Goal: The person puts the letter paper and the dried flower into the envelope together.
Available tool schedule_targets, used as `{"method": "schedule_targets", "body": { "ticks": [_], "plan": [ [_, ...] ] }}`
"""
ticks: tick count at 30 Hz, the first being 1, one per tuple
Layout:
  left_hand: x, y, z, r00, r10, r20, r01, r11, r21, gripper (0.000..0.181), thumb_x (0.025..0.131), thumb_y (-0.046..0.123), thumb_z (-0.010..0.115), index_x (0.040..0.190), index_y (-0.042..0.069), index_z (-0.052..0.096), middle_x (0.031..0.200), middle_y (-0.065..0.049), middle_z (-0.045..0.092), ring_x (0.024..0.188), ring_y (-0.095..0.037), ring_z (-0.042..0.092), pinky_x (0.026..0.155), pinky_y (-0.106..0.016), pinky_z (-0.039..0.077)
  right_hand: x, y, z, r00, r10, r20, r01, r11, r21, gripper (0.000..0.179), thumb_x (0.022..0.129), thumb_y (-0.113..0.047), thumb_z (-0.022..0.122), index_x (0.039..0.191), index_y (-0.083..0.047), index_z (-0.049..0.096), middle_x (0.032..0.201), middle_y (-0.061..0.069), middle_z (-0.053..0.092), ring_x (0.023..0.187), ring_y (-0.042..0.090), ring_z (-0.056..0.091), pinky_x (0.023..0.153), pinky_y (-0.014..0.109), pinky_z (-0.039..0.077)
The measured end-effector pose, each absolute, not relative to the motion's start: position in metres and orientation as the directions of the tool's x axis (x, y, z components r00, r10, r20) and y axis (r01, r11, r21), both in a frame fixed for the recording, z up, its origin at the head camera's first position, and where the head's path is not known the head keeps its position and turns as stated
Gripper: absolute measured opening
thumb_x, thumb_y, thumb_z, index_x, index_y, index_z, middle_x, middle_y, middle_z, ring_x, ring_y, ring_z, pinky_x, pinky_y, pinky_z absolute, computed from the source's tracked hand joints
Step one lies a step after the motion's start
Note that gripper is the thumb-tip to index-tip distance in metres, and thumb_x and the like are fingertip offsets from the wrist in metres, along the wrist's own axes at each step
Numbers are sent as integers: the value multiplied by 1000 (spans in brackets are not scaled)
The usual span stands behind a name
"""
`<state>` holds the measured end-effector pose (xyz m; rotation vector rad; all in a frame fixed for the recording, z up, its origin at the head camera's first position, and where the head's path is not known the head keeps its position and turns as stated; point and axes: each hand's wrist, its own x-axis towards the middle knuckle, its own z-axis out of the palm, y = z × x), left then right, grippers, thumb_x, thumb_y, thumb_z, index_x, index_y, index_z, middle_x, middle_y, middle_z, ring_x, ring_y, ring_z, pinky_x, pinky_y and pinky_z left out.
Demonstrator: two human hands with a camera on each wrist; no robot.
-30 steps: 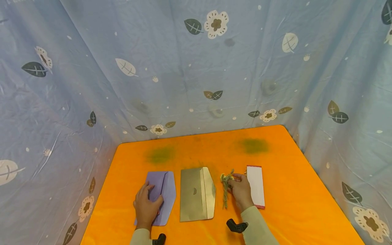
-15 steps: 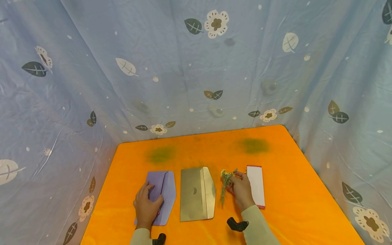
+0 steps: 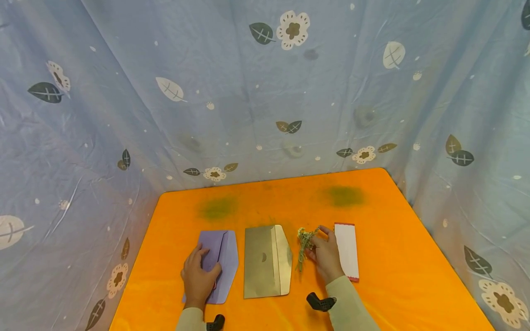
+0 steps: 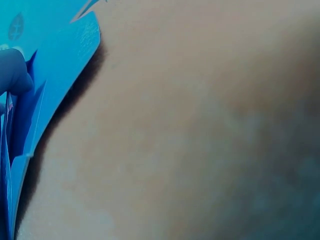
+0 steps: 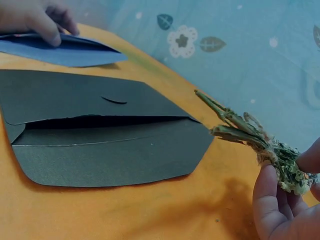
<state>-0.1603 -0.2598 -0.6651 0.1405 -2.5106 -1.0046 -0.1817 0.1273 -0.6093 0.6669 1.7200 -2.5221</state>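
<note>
My left hand (image 3: 198, 280) holds the purple envelope (image 3: 226, 276) at the left. Its thumb reaches into the open mouth, and something with a red edge peeks out under the thumb. The left wrist view catches a finger in the mouth of this envelope (image 4: 60, 65), which looks blue there. With thumb and fingers, my right hand (image 3: 329, 257) pinches a small bunch of dried flowers (image 3: 304, 237). Twine (image 5: 264, 150) ties the bunch near its heads, and the stalks point away from the fingers in the right wrist view. Between the hands lies a gold envelope (image 3: 258, 266), its flap unfolded to the right.
A white card-like strip (image 3: 347, 250) with red ends lies just right of my right hand. Everything rests on an orange tabletop (image 3: 273, 202). Blue patterned curtains (image 3: 232, 105) enclose the table at the back and both sides.
The bunch has tipped in my right fingers: its stalk ends have come up and a little to the left, away from the sleeve. My left hand and the envelopes stay as they were.
</note>
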Motion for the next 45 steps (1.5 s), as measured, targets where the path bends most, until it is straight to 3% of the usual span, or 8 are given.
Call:
{"method": "schedule_targets", "body": {
  "ticks": [14,20,25,32,39,45],
  "plan": [
    [-160,-260,-665,-905,-246,346,58,735,676,53,81,16,87,131,6,71,160,-18,54,144,-47,44,106,-70,26,-182,126,-614,-908,226,-353,238,-415,-878,68,106,-1,59,164,-8,25,104,16,56,71,21,58,73,32,61],
    [-159,-259,-662,-903,-244,353,68,732,678,53,81,15,85,130,5,71,159,-19,55,143,-48,44,105,-71,27,-182,125,-615,-905,233,-355,234,-424,-875,63,105,1,59,158,-8,26,106,17,52,64,19,50,74,33,61],
    [-159,-258,-661,-901,-245,358,70,734,676,53,80,15,85,130,4,71,158,-19,55,143,-48,44,104,-70,27,-180,124,-614,-905,233,-356,233,-430,-872,64,105,2,58,158,-7,24,107,17,47,67,20,48,75,33,61],
    [-159,-259,-662,-901,-241,361,78,729,680,54,80,15,87,131,4,72,158,-19,56,143,-48,45,103,-70,27,-179,123,-613,-910,232,-343,218,-436,-873,76,103,4,57,167,-11,20,90,9,48,73,20,48,77,35,61],
    [-160,-260,-664,-898,-238,369,88,726,682,54,80,15,87,130,4,72,158,-18,56,142,-48,46,104,-71,27,-179,122,-613,-914,225,-337,219,-426,-878,61,105,3,57,158,-3,27,110,16,46,78,23,52,77,35,61],
    [-161,-260,-665,-894,-237,380,97,726,681,53,79,14,87,130,5,72,157,-18,57,141,-48,47,103,-71,27,-178,119,-613,-912,227,-343,225,-423,-878,57,105,2,59,153,-3,30,96,12,52,78,24,55,77,34,61]
  ]
}}
